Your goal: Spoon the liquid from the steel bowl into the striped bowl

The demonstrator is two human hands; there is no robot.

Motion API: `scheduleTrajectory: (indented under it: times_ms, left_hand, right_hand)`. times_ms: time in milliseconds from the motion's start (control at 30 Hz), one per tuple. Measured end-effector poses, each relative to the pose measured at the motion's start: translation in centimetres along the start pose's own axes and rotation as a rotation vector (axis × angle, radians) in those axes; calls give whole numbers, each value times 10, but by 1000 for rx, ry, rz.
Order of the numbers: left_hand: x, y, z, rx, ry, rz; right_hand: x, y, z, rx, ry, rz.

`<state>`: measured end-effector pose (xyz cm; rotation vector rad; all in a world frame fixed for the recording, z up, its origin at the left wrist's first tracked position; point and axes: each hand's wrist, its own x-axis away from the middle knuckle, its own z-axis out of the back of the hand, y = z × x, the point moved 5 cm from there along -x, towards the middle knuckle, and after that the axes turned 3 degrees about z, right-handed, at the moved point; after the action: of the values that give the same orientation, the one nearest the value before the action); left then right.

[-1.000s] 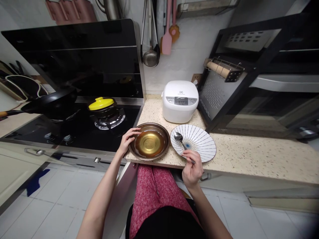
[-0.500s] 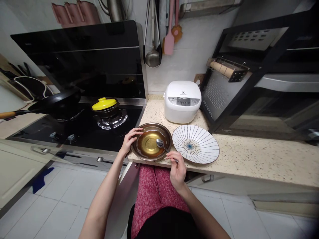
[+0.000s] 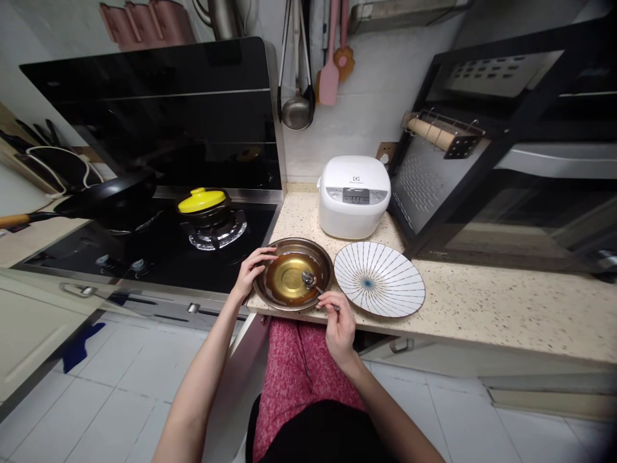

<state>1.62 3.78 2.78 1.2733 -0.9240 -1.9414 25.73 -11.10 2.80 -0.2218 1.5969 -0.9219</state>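
A round metal bowl (image 3: 322, 254) with brownish-gold liquid in it stands at the counter's front edge. My left hand (image 3: 250, 269) grips its left rim, the fingers reaching over the edge and the thumb low on the outer side. Pinched in my right hand (image 3: 340, 326) is the handle of a metal spoon (image 3: 309, 279). The spoon's bowl is over or in the liquid, on the right side of the bowl; I cannot tell how deep. Just right of the bowl lies a white oval plate (image 3: 395, 276) with dark radiating lines and a blue centre.
Behind the plate stands a white rice cooker (image 3: 355, 198). On the black stove (image 3: 164, 257) to the left are a pot with a yellow lid (image 3: 201, 200) and a black wok (image 3: 108, 199). A drawer (image 3: 248, 334) below the bowl is pulled out.
My right hand has shifted slightly left toward the bowl, and the spoon has moved a little with it. My left hand and the bowl have stayed in place.
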Motion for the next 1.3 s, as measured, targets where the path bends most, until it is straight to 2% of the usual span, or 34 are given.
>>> scheduleTrajectory:
  times_ms: [200,400,900,1100,1300]
  left_hand:
    - [0,0,0,13,0,5]
    - [0,1,0,10,0,4]
    - [-1,-1,0,8,2,-5]
    - [-1,-1,0,12,3,2]
    - [0,-1,0,16,2,9]
  right_hand:
    - [5,9,-2,-52,3,-82]
    - [12,16,-1,-142,106,-162]
    - [2,1,17,-45,206,-52]
    - [-8,-4,33,-63,267,-46]
    - [-23,-11,50,-16,323,27]
